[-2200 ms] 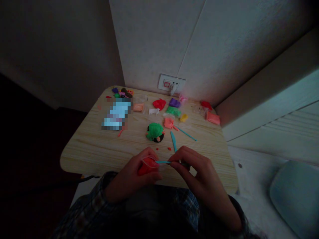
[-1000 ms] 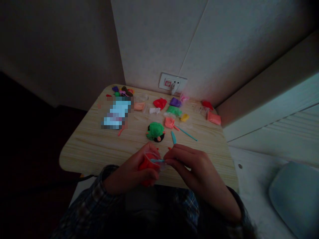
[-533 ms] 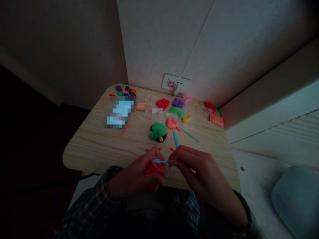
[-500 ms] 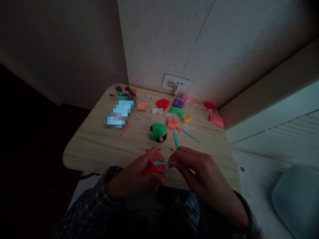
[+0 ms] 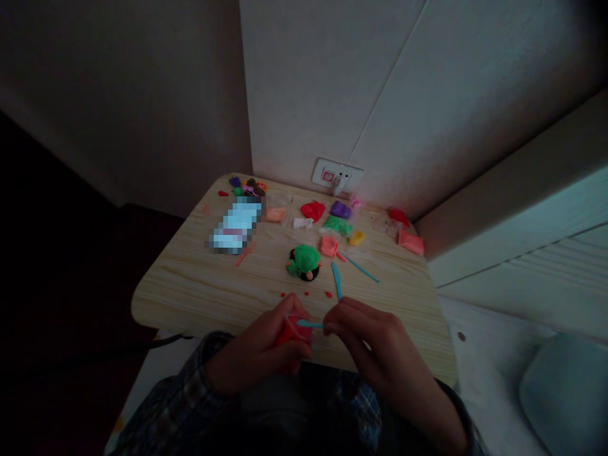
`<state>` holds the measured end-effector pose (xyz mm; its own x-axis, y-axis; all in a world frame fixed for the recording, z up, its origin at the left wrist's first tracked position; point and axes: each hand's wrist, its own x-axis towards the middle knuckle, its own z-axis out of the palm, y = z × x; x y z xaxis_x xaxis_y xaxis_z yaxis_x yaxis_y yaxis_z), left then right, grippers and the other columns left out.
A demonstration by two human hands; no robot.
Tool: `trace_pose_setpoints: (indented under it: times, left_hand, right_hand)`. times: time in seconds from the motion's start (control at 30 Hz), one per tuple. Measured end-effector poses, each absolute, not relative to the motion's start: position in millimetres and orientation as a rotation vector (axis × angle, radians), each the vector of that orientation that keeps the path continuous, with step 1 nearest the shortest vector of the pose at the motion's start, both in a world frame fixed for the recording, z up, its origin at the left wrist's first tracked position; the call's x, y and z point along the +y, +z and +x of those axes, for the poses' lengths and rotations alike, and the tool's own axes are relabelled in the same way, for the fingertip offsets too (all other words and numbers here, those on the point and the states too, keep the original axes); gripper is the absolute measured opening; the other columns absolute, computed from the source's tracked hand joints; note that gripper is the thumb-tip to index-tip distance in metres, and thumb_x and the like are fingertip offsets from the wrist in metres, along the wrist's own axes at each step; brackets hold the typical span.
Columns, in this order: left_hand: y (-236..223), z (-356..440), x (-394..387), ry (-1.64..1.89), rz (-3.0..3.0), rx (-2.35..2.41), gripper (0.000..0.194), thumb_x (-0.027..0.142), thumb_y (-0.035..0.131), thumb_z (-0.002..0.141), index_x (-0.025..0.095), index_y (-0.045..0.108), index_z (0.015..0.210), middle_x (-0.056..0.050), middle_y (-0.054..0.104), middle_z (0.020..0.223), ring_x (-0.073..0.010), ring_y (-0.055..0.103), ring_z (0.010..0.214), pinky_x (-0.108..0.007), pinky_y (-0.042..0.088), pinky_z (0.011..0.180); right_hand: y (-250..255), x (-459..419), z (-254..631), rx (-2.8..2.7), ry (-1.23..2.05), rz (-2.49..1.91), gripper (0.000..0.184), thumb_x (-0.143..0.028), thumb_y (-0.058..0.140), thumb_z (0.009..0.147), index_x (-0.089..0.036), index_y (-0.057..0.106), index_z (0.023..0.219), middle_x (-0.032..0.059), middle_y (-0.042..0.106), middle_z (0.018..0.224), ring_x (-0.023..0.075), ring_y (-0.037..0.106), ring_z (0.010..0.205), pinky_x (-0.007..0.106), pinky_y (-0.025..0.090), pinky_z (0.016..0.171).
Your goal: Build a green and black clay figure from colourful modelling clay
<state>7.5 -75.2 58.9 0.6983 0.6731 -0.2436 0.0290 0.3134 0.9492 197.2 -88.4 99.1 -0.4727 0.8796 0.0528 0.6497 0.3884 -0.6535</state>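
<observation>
Head view: the left hand (image 5: 256,348) is curled around one red bag (image 5: 284,334), nearer the wearer than the green figure (image 5: 306,258) on the table (image 5: 190,285). The right hand (image 5: 380,342) pinches one blue tool (image 5: 312,325), its tip at the bag's mouth. Between the figure and the hands lie three red bits (image 5: 329,294). Right of the figure are one blue knife (image 5: 335,277) and one blue stick (image 5: 363,270); beyond it sit one green packet (image 5: 337,225), one purple packet (image 5: 341,209), one white piece (image 5: 303,223) and one yellow piece (image 5: 356,237). Two coral packets (image 5: 411,241) lie to its right, one near, one well apart. Left of the figure is one phone (image 5: 237,225), its screen too blurred to read. One wall socket (image 5: 337,175) is behind the figure; any marking there is too small to read.
</observation>
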Motion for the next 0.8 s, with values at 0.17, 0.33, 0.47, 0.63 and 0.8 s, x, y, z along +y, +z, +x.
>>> trace_pose_setpoints:
  times: [0.17, 0.33, 0.47, 0.63, 0.8]
  left_hand:
    - [65, 4, -77, 0.492, 1.302, 0.745, 0.023, 0.035, 0.054, 0.081, 0.020, 0.038, 0.088, 0.007, 0.049, 0.061, -0.0093, 0.044, 0.053, -0.022, 0.035, 0.052]
    - [70, -2, -81, 0.518, 1.445, 0.824, 0.025, 0.038, 0.051, 0.081, 0.019, 0.038, 0.090, 0.006, 0.051, 0.063, -0.0108, 0.045, 0.055, -0.023, 0.035, 0.053]
    - [74, -7, -86, 0.465, 1.517, 0.937, 0.022, 0.036, 0.052, 0.081, 0.020, 0.038, 0.088, 0.005, 0.051, 0.065, -0.0117, 0.047, 0.058, -0.023, 0.036, 0.055]
    - [78, -11, -95, 0.496, 1.537, 0.979, 0.019, 0.034, 0.051, 0.082, 0.020, 0.039, 0.088, 0.006, 0.051, 0.064, -0.0110, 0.046, 0.056, -0.023, 0.035, 0.054]
    - [83, -9, -101, 0.559, 1.572, 0.971, 0.016, 0.034, 0.049, 0.082, 0.020, 0.041, 0.083, 0.007, 0.051, 0.062, -0.0101, 0.047, 0.055, -0.022, 0.036, 0.054]
  right_hand:
    - [103, -88, 187, -2.357, 0.685, -1.315, 0.022, -0.014, 0.038, 0.089, -0.018, 0.053, 0.073, 0.0020, 0.058, 0.070, 0.0125, 0.054, 0.060, 0.022, 0.036, 0.055]
    - [109, -87, 178, -2.505, 0.453, -1.367, 0.017, -0.006, 0.044, 0.084, -0.018, 0.054, 0.076, 0.0013, 0.060, 0.071, 0.0123, 0.054, 0.058, 0.023, 0.030, 0.052]
    - [113, -87, 171, -2.683, 0.300, -1.383, 0.020, 0.000, 0.048, 0.076, -0.019, 0.056, 0.078, 0.0007, 0.061, 0.070, 0.0128, 0.053, 0.057, 0.026, 0.024, 0.050]
    - [119, -92, 169, -2.801, 0.262, -1.294, 0.026, 0.002, 0.045, 0.075, -0.020, 0.057, 0.082, 0.0009, 0.061, 0.071, 0.0130, 0.054, 0.060, 0.027, 0.023, 0.051]
    - [123, -98, 173, -2.882, 0.299, -1.205, 0.024, -0.001, 0.044, 0.078, -0.021, 0.056, 0.087, -0.0008, 0.061, 0.070, 0.0125, 0.054, 0.057, 0.027, 0.022, 0.049]
